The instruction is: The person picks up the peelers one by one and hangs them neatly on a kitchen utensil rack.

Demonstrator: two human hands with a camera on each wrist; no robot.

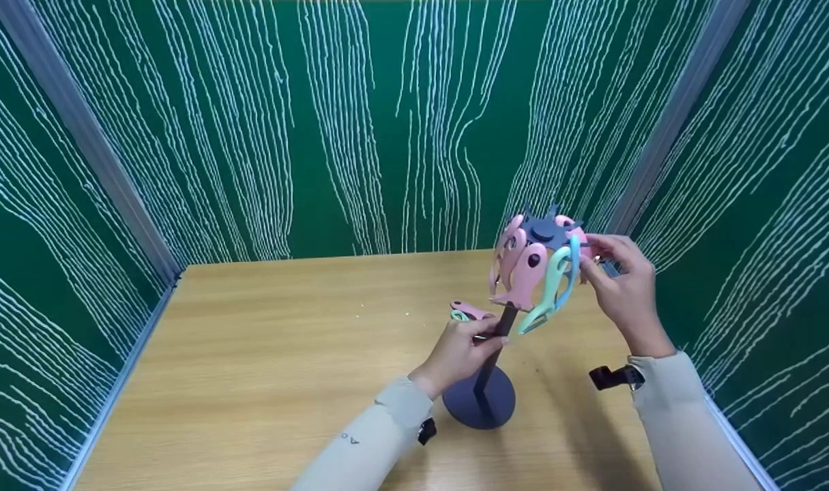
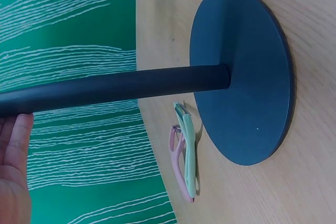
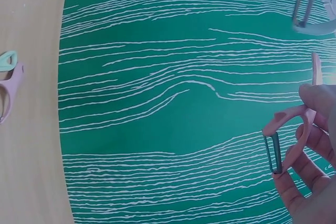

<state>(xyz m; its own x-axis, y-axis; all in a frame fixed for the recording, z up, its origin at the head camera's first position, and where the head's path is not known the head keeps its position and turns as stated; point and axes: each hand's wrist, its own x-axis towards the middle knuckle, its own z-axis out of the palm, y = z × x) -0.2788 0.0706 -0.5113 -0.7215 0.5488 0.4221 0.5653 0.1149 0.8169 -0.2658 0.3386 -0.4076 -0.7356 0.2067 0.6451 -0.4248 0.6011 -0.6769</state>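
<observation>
A dark stand with a slim pole (image 2: pixel 131 83), a round base (image 1: pixel 479 409) and a crown of hooks (image 1: pixel 549 235) leans in the head view. Vegetable peelers hang around the crown: several pink ones (image 1: pixel 527 276), a green one (image 1: pixel 554 276) and a blue one (image 1: pixel 574 266). My left hand (image 1: pixel 455 351) grips the pole below them, fingers and thumb on either side. Beside the crown, my right hand (image 1: pixel 629 286) pinches a pink peeler (image 3: pixel 286 114) by its handle. Its blade end faces down the palm side in the right wrist view.
On the wooden table (image 1: pixel 250 354), behind the left hand, lie a green peeler (image 2: pixel 190 156) and a pink peeler (image 2: pixel 178 169) side by side. Small white specks (image 1: pixel 407 314) dot the tabletop. Green panels with white wavy lines (image 1: pixel 332 136) enclose the back and sides.
</observation>
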